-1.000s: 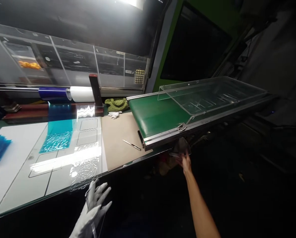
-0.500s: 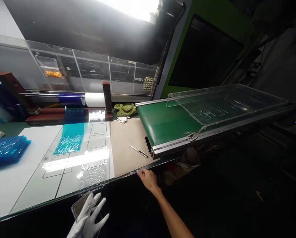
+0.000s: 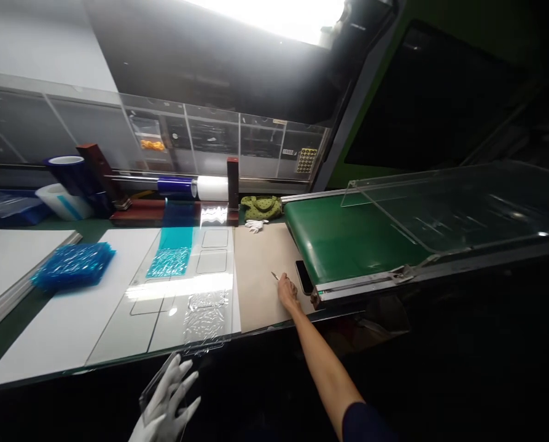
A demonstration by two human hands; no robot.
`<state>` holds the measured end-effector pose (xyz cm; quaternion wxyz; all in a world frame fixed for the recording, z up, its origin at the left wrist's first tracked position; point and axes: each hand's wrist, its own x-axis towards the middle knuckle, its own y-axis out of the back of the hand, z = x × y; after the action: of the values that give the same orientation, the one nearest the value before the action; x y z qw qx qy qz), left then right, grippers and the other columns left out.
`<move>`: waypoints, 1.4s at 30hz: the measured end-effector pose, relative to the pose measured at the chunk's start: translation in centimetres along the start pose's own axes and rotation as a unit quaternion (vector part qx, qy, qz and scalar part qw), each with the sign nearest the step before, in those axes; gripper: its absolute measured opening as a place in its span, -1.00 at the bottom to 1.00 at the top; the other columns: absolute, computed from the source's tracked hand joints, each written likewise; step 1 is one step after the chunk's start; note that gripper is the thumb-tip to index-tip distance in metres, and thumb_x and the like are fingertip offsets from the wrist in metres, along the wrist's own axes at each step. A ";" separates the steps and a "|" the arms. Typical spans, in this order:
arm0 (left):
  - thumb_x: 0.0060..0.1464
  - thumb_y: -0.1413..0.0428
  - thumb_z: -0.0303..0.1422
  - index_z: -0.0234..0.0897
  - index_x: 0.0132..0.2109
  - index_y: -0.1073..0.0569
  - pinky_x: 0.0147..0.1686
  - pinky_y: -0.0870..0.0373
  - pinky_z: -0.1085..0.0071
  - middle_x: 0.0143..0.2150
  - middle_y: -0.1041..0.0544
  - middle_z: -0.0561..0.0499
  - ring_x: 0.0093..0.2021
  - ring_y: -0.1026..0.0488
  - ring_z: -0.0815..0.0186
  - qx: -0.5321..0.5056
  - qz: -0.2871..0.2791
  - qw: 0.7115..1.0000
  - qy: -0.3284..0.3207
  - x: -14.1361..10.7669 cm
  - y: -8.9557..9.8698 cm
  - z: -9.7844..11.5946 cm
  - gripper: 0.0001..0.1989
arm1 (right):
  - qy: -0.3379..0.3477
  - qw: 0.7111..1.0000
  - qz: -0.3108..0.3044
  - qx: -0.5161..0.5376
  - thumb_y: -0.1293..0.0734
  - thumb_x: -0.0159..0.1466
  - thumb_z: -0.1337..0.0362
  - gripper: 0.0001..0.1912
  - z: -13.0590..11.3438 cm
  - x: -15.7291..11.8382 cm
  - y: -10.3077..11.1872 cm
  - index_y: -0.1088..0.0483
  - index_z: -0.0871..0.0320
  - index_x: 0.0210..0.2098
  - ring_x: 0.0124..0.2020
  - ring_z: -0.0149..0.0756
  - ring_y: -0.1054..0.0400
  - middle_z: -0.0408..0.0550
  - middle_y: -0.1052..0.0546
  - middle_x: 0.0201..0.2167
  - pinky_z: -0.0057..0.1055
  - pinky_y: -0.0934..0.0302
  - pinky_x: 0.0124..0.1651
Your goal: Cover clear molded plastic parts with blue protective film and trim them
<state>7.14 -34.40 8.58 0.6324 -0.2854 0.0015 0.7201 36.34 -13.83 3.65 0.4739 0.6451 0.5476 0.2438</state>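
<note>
Slim cutter point(image 3: 274, 275) — pointed end just beyond the right hand point(image 3: 288, 293)

No legible text anywhere. Yellow sheet point(image 3: 306, 160) on the clear panel point(image 3: 256, 144) at the back: rows of round dark marks, symbols too small to read. Small white label point(image 3: 288, 151) just left of it: dark characters, unreadable. Pale strip point(image 3: 279, 121) on panel's upper edge: faint marking, illegible.

Left glove point(image 3: 166, 393) — white; belt point(image 3: 348, 239) — green.
</note>
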 end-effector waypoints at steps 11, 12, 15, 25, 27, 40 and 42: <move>-0.25 -0.23 -0.02 -0.07 0.35 0.27 0.19 -0.12 -0.11 0.35 0.02 -0.19 0.29 -0.01 -0.17 0.600 -0.182 0.741 -0.239 -2.5 -2.8 6.4 0.14 | 0.191 0.846 -0.267 0.420 -0.12 0.33 0.02 -0.63 -1.3 -18.7 3.8 -0.38 0.17 -0.21 -0.47 -0.44 -0.24 -0.14 -0.35 -0.44 -0.51 -0.18 -0.44; -0.25 -0.23 -0.03 -0.06 0.35 0.28 0.18 -0.14 -0.10 0.35 0.01 -0.18 0.29 -0.02 -0.18 0.613 -0.195 0.728 -0.239 -2.9 -3.1 6.6 0.14 | 0.189 0.832 -0.295 0.431 -0.12 0.33 0.02 -0.62 -1.5 -20.1 4.7 -0.38 0.18 -0.21 -0.48 -0.44 -0.23 -0.14 -0.35 -0.44 -0.51 -0.17 -0.44; -0.29 -0.24 -0.07 -0.03 0.35 0.24 0.15 -0.20 -0.05 0.33 -0.01 -0.16 0.27 -0.05 -0.19 0.621 -0.218 0.718 -0.227 -3.8 -3.9 7.0 0.14 | 0.194 0.843 -0.308 0.396 -0.08 0.36 0.05 -0.63 -2.1 -23.3 7.2 -0.37 0.14 -0.11 -0.45 -0.45 -0.20 -0.16 -0.34 -0.45 -0.49 -0.16 -0.37; -0.35 -0.27 -0.10 -0.09 0.35 0.17 0.12 -0.29 0.07 0.31 -0.04 -0.16 0.23 -0.13 -0.13 0.610 -0.268 0.718 -0.202 -6.0 -6.4 7.6 0.16 | 0.201 0.906 -0.263 0.264 -0.58 -0.50 -0.07 -0.22 -2.1 -27.1 7.5 -0.19 0.08 -0.40 -0.37 -0.34 -0.18 -0.21 -0.30 -0.42 -0.45 -0.26 -0.37; -0.36 -0.27 -0.11 -0.11 0.35 0.20 0.11 -0.29 0.05 0.31 -0.02 -0.19 0.23 -0.12 -0.14 0.615 -0.275 0.712 -0.199 -6.2 -6.6 7.6 0.18 | 0.207 0.903 -0.257 0.273 -0.58 -0.49 -0.09 -0.21 -2.0 -27.3 7.5 -0.18 0.08 -0.39 -0.37 -0.34 -0.21 -0.20 -0.30 -0.41 -0.43 -0.30 -0.35; -0.31 -0.25 0.03 -0.05 0.34 0.17 0.10 -0.29 0.01 0.29 -0.06 -0.18 0.22 -0.13 -0.17 0.607 -0.314 0.700 -0.207 -6.2 -8.1 7.9 0.14 | 0.234 0.892 -0.249 0.296 -0.56 -0.39 -0.10 -0.30 -0.9 -27.3 7.7 -0.28 0.12 -0.38 -0.40 -0.36 -0.20 -0.23 -0.28 -0.48 -0.49 -0.27 -0.40; -0.32 -0.25 0.03 -0.06 0.34 0.14 0.11 -0.28 0.01 0.28 -0.08 -0.18 0.21 -0.14 -0.17 0.601 -0.318 0.703 -0.211 -6.1 -8.3 7.8 0.14 | 0.231 0.893 -0.248 0.296 -0.56 -0.37 -0.10 -0.32 -0.5 -27.3 7.5 -0.28 0.12 -0.38 -0.40 -0.36 -0.20 -0.22 -0.28 -0.47 -0.50 -0.25 -0.40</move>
<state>11.74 -35.48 20.66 0.8448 0.3310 0.2096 0.3644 31.79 -38.90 16.02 0.1659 0.5247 0.8304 0.0872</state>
